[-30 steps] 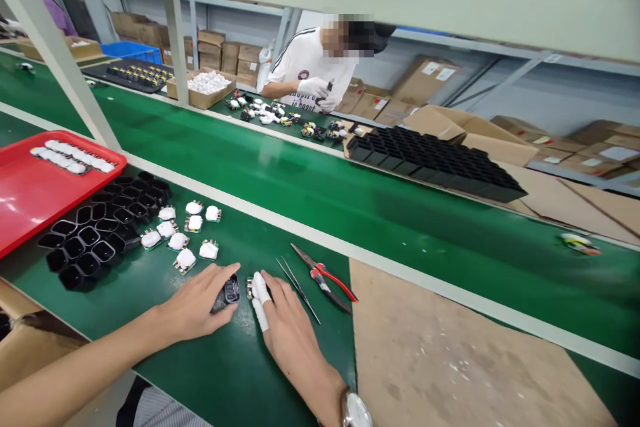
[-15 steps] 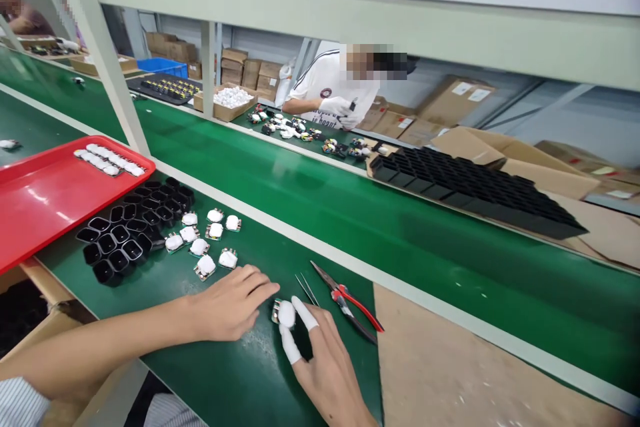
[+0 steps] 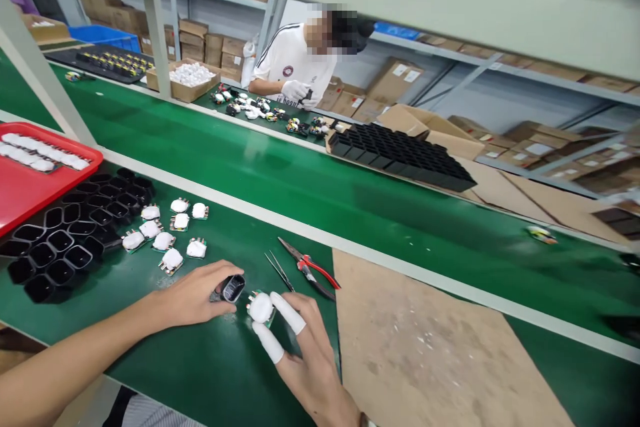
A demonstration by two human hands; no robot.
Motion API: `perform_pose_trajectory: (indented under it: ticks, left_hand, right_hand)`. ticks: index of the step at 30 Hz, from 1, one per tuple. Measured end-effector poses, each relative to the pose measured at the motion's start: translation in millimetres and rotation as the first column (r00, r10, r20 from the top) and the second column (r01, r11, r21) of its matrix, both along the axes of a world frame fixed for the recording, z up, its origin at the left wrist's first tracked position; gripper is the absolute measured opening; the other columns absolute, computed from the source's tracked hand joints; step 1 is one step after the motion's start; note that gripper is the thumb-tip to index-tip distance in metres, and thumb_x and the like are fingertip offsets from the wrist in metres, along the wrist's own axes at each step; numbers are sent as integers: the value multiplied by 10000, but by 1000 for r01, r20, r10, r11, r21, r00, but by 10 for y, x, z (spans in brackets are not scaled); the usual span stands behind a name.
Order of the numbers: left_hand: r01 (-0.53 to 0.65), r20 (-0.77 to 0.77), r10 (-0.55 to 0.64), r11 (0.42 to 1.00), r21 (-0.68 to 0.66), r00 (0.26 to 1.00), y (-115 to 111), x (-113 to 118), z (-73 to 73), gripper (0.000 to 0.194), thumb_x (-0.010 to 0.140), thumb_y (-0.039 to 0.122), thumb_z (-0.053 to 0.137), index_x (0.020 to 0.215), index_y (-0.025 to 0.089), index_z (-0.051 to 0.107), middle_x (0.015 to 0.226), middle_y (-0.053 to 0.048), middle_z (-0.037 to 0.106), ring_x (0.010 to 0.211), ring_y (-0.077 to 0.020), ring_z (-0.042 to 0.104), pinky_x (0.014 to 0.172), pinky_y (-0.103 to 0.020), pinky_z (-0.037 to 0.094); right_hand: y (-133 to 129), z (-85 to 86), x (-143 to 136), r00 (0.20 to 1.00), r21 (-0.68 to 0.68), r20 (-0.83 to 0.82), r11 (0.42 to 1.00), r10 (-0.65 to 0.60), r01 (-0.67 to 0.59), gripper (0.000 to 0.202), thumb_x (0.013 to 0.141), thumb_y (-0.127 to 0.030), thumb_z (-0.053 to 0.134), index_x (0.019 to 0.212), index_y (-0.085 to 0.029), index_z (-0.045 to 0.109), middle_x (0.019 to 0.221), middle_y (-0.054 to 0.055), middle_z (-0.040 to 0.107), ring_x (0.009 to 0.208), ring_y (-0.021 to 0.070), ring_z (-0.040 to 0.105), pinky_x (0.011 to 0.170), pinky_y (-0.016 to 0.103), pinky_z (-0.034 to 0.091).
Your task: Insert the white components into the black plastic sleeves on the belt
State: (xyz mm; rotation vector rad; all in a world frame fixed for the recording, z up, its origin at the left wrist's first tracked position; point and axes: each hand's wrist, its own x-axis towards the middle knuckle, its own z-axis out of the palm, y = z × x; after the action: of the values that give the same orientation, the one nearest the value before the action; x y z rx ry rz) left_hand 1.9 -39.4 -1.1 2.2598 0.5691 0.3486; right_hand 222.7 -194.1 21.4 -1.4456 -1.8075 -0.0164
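Between the thumb and fingers of my left hand [image 3: 196, 295] is a small black plastic housing [image 3: 233, 288], its open end turned toward my right hand. My right hand [image 3: 306, 353], with white finger cots on thumb and forefinger, pinches a small circuit board [image 3: 261, 307] topped with a white pad. The board and the housing are close but apart. Several more padded circuit boards [image 3: 181, 221] lie on the green bench beyond my left hand. Tweezers [image 3: 280, 271] and red-handled long-nose pliers [image 3: 310, 268] rest beyond my right hand.
Several black housings [image 3: 59, 240] stand clustered at left beside a red tray [image 3: 30, 190] holding rows of white-topped parts. A brown board [image 3: 425, 347] lies at right. Across the green conveyor belt [image 3: 240, 167], a co-worker [image 3: 295, 67] in white gloves handles a black part.
The black housing now shows in my left hand, its open end facing the circuit board. My right hand still holds the board. The camera view has swung to the right.
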Motion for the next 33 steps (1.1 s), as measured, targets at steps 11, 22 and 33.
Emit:
perform_pose_trajectory:
  ticks: [11,22,33]
  left_hand:
    - [22,144,-46,987,161,988,-91,45,-66,437,984,207,672,1394,237,523,1291,-110,604,1140,-248,667,977,-363,586]
    - [53,113,-77,978,202,991,-94,32,-47,494,958,128,671,1406,222,486,1299,-114,585,1154,-259,668,984,-378,594]
    - [44,110,-70,973,225,991,-88,37,-14,448,985,158,622,1401,235,476,1269,-114,601,1099,-262,686,945,-384,608]
  right_hand:
    - [35,-17,-106,993,-38,95,997,69,-65,636,977,-109,660,1561,-137,410,1229,168,660,1154,294,608,916,460,608]
    - [56,-6,-121,987,-94,140,993,81,-68,687,1000,-146,639,1614,-147,332,1233,164,664,1158,295,617,922,462,617]
    - [72,0,-58,959,-134,260,988,114,-81,628,1020,-152,578,1603,-128,345,1293,175,657,1226,321,597,953,487,620]
